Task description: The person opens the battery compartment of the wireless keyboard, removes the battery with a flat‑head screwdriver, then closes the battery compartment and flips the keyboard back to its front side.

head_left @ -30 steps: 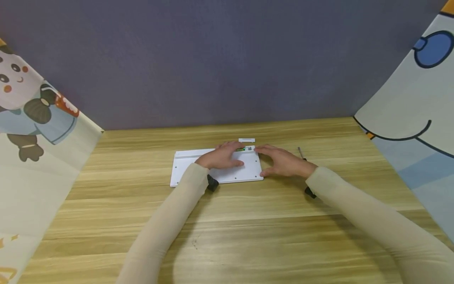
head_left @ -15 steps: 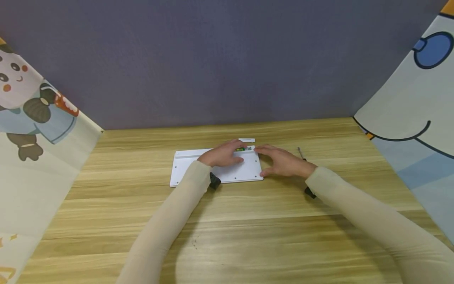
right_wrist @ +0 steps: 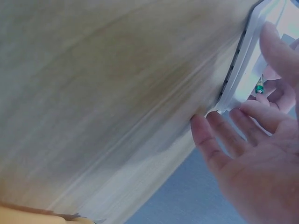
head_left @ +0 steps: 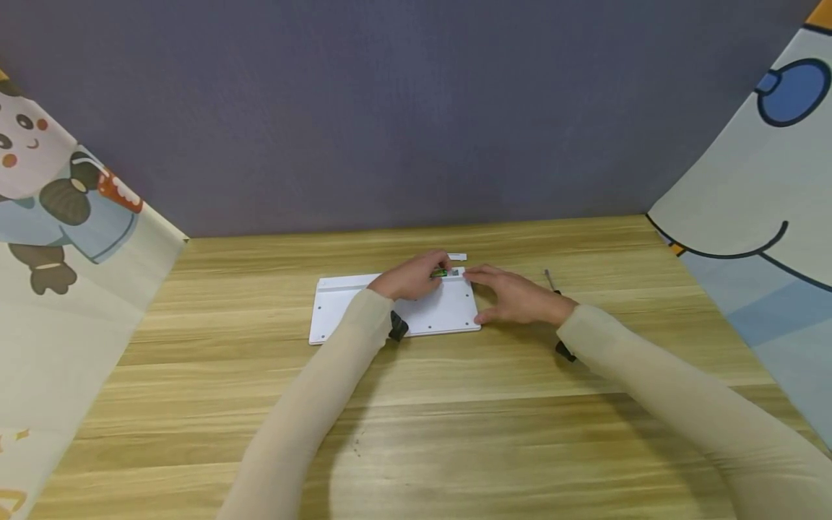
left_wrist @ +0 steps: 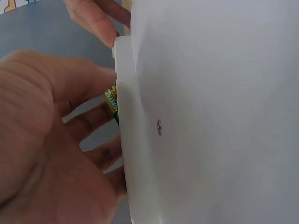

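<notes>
A white keyboard (head_left: 448, 307) lies face down on the table, its battery slot along the far edge. My left hand (head_left: 412, 276) reaches over it and pinches a green and yellow battery (head_left: 439, 273) at the slot. In the left wrist view, the battery (left_wrist: 112, 100) shows between thumb and fingers, partly hidden by the keyboard's edge. In the right wrist view, the battery's green end (right_wrist: 259, 87) is visible. My right hand (head_left: 516, 295) spreads along the keyboard's right end, fingertips at the far corner and thumb by the near corner. Its fingers are fairly straight, touching the edge.
A small white battery cover (head_left: 458, 257) lies just beyond the keyboard, partly hidden behind my left hand. A screwdriver (head_left: 549, 276) lies to the right, partly covered by my right hand and wrist. A dark grey wall (head_left: 416, 130) rises behind the wooden table (head_left: 455, 433).
My left hand has moved slightly right and away from me, its fingers and thumb closing on the battery. The keyboard has barely shifted; my right hand stays at its end.
</notes>
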{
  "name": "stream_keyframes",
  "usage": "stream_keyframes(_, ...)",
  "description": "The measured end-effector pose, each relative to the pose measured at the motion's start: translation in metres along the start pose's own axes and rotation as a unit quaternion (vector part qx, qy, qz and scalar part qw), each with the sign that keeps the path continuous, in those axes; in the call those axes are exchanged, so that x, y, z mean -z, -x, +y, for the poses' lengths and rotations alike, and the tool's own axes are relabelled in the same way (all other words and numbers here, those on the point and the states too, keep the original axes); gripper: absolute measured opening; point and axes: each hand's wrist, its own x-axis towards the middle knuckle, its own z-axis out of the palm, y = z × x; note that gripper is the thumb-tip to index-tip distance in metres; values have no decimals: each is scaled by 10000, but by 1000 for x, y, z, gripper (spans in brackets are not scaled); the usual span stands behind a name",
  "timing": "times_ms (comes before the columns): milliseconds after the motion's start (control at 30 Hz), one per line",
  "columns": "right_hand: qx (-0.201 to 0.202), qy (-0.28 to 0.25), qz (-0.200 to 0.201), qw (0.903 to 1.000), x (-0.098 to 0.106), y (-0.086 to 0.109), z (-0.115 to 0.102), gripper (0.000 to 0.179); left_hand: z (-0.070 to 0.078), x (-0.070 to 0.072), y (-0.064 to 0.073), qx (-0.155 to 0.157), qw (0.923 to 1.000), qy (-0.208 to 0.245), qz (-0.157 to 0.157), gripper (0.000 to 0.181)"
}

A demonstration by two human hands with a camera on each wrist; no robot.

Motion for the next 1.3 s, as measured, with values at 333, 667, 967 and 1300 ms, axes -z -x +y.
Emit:
stream_keyframes(333,-24,20,-42,10000,-1,0,3,84,-2,0,0,-158,9990,203,363,19)
stream_keyframes(667,-2,24,-15,10000,-1,0,1,84,-7,0,1,-155,9964,526,639,22)
stream_keyframes(967,45,-9,28,10000,-1,1,1,83,-4,0,1,146,9964,358,761,20)
stream_keyframes(1300,8,19,-30,10000,-1,1,1,83,1,0,-1,167,9954,303,896,16)
